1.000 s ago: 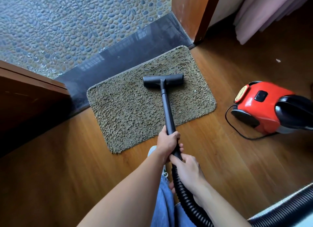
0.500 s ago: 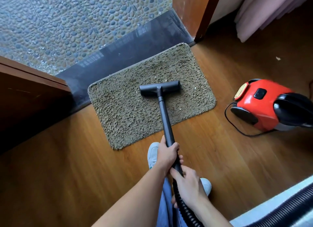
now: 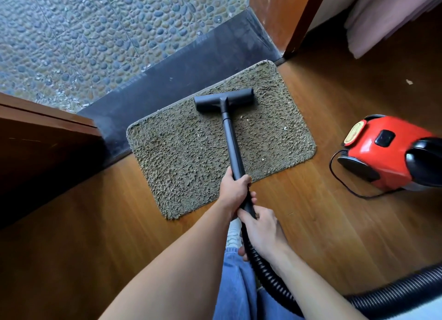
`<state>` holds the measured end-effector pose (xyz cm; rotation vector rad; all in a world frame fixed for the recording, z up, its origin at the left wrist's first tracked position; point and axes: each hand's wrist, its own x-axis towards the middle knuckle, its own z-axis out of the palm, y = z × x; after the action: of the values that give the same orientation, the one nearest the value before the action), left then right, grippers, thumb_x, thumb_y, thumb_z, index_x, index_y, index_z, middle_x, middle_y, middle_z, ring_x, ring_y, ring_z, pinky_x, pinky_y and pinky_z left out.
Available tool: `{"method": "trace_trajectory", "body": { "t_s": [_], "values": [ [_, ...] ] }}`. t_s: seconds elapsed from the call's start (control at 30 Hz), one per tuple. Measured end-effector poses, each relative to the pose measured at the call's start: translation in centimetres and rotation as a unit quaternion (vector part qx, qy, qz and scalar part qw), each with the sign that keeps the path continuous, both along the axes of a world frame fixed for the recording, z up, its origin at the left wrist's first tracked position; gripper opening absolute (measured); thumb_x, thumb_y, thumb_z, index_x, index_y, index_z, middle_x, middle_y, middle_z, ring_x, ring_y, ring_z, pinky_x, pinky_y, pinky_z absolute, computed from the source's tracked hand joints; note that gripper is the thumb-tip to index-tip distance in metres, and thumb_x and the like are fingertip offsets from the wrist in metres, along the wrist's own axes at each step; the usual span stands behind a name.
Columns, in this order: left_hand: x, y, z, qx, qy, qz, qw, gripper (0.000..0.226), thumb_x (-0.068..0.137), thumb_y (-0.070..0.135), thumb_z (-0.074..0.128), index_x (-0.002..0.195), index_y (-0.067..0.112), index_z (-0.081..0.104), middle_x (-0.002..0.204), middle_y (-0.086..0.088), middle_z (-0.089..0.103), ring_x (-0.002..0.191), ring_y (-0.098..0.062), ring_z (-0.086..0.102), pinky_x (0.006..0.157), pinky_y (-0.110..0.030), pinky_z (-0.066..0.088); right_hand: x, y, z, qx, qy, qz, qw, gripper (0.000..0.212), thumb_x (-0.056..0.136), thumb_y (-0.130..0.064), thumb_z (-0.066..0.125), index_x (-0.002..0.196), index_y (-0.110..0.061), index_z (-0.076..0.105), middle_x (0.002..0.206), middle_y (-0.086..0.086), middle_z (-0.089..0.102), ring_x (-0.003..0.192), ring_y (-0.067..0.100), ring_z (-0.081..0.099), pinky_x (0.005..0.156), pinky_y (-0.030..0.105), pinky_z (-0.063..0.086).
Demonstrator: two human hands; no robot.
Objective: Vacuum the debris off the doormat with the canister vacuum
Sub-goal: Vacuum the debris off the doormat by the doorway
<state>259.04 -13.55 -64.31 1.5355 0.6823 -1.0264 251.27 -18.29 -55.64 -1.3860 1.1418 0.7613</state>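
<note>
At the doorway, the doormat (image 3: 186, 152) is laid flat on the wooden floor (image 3: 323, 224), its far edge pushed up against the dark threshold (image 3: 179, 73), with pebble paving (image 3: 95, 32) beyond. And the black floor head (image 3: 224, 100) is planted crosswise on the mat's far part, close to that threshold edge! The wand (image 3: 233, 147) is run back from it over the pile towards the person.

Both hands are committed. The left hand (image 3: 233, 190) is wrapped round the wand just over the mat's near edge. The right hand (image 3: 262, 231) is closed round the wand's lower end, directly behind the left, where the ribbed hose (image 3: 270, 275) begins. The hose is carried down past blue jeans (image 3: 236, 286) and is also caught in the bottom right corner.

Pale debris (image 3: 285, 128) is scattered on the mat's right half, to the right of the wand, just a few small flecks.

Off to the right, well apart from the mat, the red canister vacuum (image 3: 387, 157) is parked on the boards, with a black cord (image 3: 334, 174) looped at its front. A yellow oval label (image 3: 355, 132) is carried on its top beside a black button (image 3: 384, 138); whatever is printed on it cannot be read. One pale scrap (image 3: 409, 81) is spotted on the floor near pink fabric (image 3: 387, 16).
</note>
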Motion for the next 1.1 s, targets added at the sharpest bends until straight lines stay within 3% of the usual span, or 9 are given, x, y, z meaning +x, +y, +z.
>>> {"method": "trace_trajectory", "body": {
  "t_s": [0.17, 0.3, 0.57, 0.77, 0.9, 1.03, 1.1],
  "values": [
    [-2.7, 0.5, 1.0, 0.009, 0.02, -0.001, 1.0, 0.015, 0.093, 0.001, 0.052, 0.098, 0.013, 0.044, 0.082, -0.014, 0.051, 0.041, -0.018, 0.051, 0.04, -0.027, 0.047, -2.1, 0.1, 1.7, 0.012, 0.029, 0.017, 0.999, 0.023, 0.098, -0.031, 0.059, 0.088, -0.01, 0.058, 0.059, 0.011, 0.057, 0.04, 0.029, 0.066, 0.038, 0.031, 0.049],
    [-4.5, 0.9, 1.9, 0.017, 0.035, 0.004, 0.999, 0.018, 0.094, 0.0, 0.05, 0.111, 0.004, 0.045, 0.083, -0.013, 0.051, 0.039, -0.016, 0.05, 0.038, -0.026, 0.046, -3.4, 0.2, 2.7, 0.021, 0.043, 0.027, 0.998, 0.024, 0.101, -0.034, 0.057, 0.092, -0.011, 0.059, 0.062, 0.015, 0.06, 0.035, 0.024, 0.061, 0.036, 0.024, 0.044],
    [-1.9, 0.8, 0.6, 0.018, 0.006, -0.016, 1.0, 0.014, 0.094, 0.001, 0.051, 0.102, 0.01, 0.044, 0.082, -0.013, 0.05, 0.039, -0.016, 0.051, 0.039, -0.026, 0.047, -1.4, 0.6, 1.0, 0.011, 0.027, 0.004, 1.0, 0.026, 0.099, -0.034, 0.059, 0.085, -0.013, 0.056, 0.058, 0.009, 0.056, 0.04, 0.028, 0.065, 0.039, 0.032, 0.05],
    [1.4, 0.1, -0.1, 0.011, -0.005, -0.016, 1.0, 0.014, 0.094, 0.001, 0.052, 0.101, 0.01, 0.043, 0.078, -0.011, 0.049, 0.04, -0.015, 0.05, 0.039, -0.026, 0.046, 0.9, 0.4, -0.8, 0.002, -0.011, -0.024, 1.0, 0.026, 0.096, -0.035, 0.061, 0.088, -0.01, 0.061, 0.059, 0.012, 0.064, 0.046, 0.033, 0.07, 0.042, 0.036, 0.055],
    [-1.1, -0.5, 0.3, 0.01, 0.0, -0.046, 0.999, 0.015, 0.093, 0.0, 0.052, 0.098, 0.01, 0.043, 0.077, -0.013, 0.048, 0.04, -0.017, 0.051, 0.039, -0.026, 0.046, -1.7, 0.4, 0.1, -0.002, -0.017, -0.048, 0.999, 0.026, 0.097, -0.034, 0.061, 0.088, -0.01, 0.063, 0.05, 0.006, 0.062, 0.045, 0.033, 0.069, 0.043, 0.04, 0.057],
    [-6.0, -2.6, 0.5, 0.001, 0.019, -0.101, 0.995, 0.017, 0.092, 0.001, 0.053, 0.102, 0.01, 0.043, 0.077, -0.015, 0.047, 0.038, -0.019, 0.049, 0.039, -0.027, 0.045, -6.9, -0.6, 1.2, -0.019, -0.001, -0.088, 0.996, 0.027, 0.099, -0.035, 0.059, 0.086, -0.011, 0.065, 0.046, 0.005, 0.06, 0.043, 0.033, 0.068, 0.041, 0.034, 0.052],
    [-8.5, -3.9, 0.5, -0.007, 0.026, -0.121, 0.992, 0.018, 0.092, 0.0, 0.052, 0.102, 0.01, 0.042, 0.079, -0.015, 0.049, 0.035, -0.018, 0.048, 0.037, -0.026, 0.045, -9.4, -1.3, 1.3, -0.028, 0.006, -0.108, 0.994, 0.028, 0.098, -0.036, 0.06, 0.082, -0.014, 0.067, 0.048, 0.008, 0.061, 0.044, 0.037, 0.068, 0.046, 0.041, 0.057]
  ]
}}
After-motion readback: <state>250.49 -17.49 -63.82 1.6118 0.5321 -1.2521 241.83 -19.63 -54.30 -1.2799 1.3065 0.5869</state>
